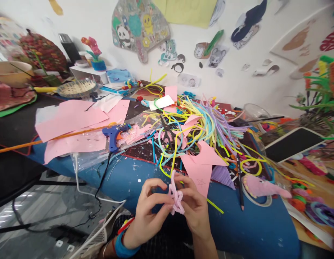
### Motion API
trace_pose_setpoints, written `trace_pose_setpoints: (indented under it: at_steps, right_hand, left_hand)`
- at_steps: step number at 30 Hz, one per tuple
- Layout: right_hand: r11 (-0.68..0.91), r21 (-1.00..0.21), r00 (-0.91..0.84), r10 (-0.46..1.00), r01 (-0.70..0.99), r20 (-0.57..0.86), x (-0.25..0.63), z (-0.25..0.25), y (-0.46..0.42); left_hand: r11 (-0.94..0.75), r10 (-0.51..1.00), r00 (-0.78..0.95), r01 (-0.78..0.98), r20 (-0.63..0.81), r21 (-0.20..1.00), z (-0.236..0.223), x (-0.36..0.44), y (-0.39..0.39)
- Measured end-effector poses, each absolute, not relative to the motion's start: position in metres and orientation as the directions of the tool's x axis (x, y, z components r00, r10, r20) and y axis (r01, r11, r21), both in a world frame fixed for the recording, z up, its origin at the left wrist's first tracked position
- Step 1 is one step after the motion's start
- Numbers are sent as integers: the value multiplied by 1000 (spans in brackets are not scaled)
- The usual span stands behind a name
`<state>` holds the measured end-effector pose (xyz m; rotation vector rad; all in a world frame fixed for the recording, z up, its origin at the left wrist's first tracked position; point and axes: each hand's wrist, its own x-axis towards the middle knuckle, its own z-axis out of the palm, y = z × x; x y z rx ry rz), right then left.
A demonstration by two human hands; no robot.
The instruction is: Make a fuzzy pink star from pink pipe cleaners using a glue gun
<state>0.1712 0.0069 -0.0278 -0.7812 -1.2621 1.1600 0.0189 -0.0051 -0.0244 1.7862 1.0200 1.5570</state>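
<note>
Both my hands are low in the middle of the view, pinching a small pink pipe-cleaner shape (176, 197) between them. My left hand (148, 212) grips its left side with thumb and fingers curled; a blue band sits on that wrist. My right hand (195, 207) holds its right side, fingers closed round the fuzzy loops. Just beyond them lies a pink paper cut-out (202, 163) on the blue table (129, 180). Farther back is a tangled heap of coloured pipe cleaners (202, 126) with black scissors (167, 135) on it.
A blue glue gun (113, 135) with its cable lies on pink paper sheets (72, 122) at left. A pencil (239, 180), a pink fuzzy figure (260, 187) and a tablet (292, 144) are at right. A woven basket (75, 88) stands at the back left.
</note>
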Motion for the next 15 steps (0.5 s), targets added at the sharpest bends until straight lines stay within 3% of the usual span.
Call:
trace_pose_setpoints:
  at_steps: [3,6,8,15]
  right_hand:
    - [318,-933,-82,939,-169,335,169,-23,1]
    - [341,-934,-126,927,-109,353,163,-16,-10]
    - [350,-936,-107,930,-39,352,156,-12,-18]
    - [310,-937,207,917,163,340,141,-16,-26]
  left_hand:
    - [-659,710,24,376,704,652,-27,17,-6]
    - [-717,615,51,450,787,532,-24,15,-5]
    - [-731,594,86,473,800,492,-21,14,-3]
    - [-751,594,194,482,781,451,-21,11,0]
